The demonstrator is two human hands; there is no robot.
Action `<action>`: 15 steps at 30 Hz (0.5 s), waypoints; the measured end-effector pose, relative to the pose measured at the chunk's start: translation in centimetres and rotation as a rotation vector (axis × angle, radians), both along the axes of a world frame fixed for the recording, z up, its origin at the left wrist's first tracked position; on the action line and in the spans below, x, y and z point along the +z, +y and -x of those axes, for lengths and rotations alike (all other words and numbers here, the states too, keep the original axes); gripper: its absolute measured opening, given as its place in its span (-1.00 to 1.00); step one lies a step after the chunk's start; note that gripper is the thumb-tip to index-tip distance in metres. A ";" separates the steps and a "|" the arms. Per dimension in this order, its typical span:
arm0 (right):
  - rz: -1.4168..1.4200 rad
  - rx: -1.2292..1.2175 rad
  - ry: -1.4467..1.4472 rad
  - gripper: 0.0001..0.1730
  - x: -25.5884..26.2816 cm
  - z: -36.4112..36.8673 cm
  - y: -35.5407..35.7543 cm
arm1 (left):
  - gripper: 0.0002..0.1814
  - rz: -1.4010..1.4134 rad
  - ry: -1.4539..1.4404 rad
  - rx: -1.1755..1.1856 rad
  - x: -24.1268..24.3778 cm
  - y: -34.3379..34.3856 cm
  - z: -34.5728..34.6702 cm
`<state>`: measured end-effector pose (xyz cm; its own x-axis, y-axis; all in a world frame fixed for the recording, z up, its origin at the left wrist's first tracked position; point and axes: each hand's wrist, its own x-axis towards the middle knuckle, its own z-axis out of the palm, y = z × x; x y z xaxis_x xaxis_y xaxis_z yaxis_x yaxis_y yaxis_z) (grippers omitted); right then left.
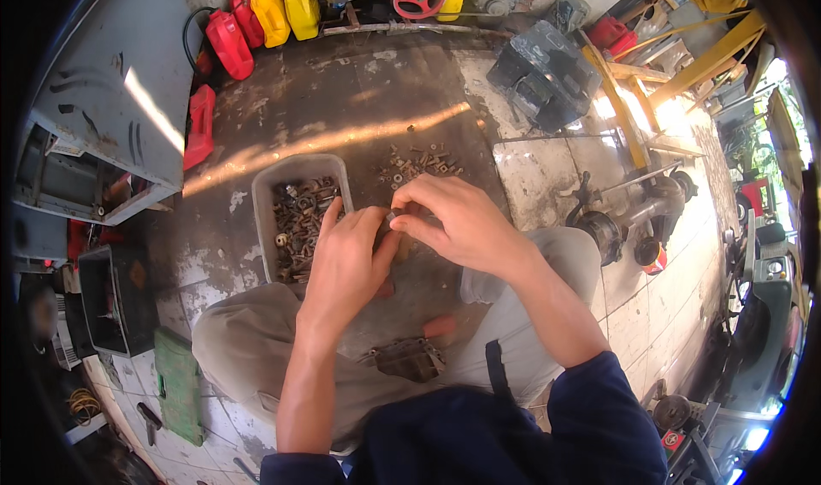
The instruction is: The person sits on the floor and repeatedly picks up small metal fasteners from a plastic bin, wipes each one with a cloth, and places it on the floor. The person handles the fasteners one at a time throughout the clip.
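Between the fingertips of both hands is a small metal fastener (391, 216), perhaps a bolt or nut; its exact kind is hard to tell. My left hand (351, 247) has thumb and fingers around its left side, and my right hand (442, 219) pinches it from the right. Left of my left hand stands a grey plastic bin (260, 209) holding many rusty bolts, nuts and washers (304, 222). Just beyond my right hand, a loose pile of bolts, nuts and washers (420, 162) lies on the dark floor sheet.
A dark metal part (408, 359) and a reddish piece (439, 325) lie between my legs. A black toolbox-like case (545, 74) stands at upper right, a machine part with a shaft (632, 219) at right. Red jerrycans (229, 43), a grey cabinet (122, 87) and a green panel (177, 387) are at left.
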<state>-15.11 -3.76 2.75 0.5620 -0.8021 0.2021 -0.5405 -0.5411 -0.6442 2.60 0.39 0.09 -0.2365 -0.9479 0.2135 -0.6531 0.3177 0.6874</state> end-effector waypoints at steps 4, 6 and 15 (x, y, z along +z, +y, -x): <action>0.000 -0.040 0.053 -0.77 -0.3 -0.2 0.2 | -0.83 -0.098 -0.039 0.006 0.5 0.0 -0.1; -0.117 -0.054 0.025 -0.78 0.1 -0.3 0.3 | -0.84 -0.053 -0.054 0.014 0.2 0.0 -0.2; -0.078 0.100 -0.018 -0.75 0.0 0.8 -0.4 | -0.82 -0.016 -0.077 0.010 -0.1 0.0 -0.3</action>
<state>-15.87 -4.17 2.78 0.6368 -0.7559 0.1517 -0.4745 -0.5393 -0.6957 2.91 0.43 0.02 -0.2420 -0.9535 0.1796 -0.7075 0.3001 0.6398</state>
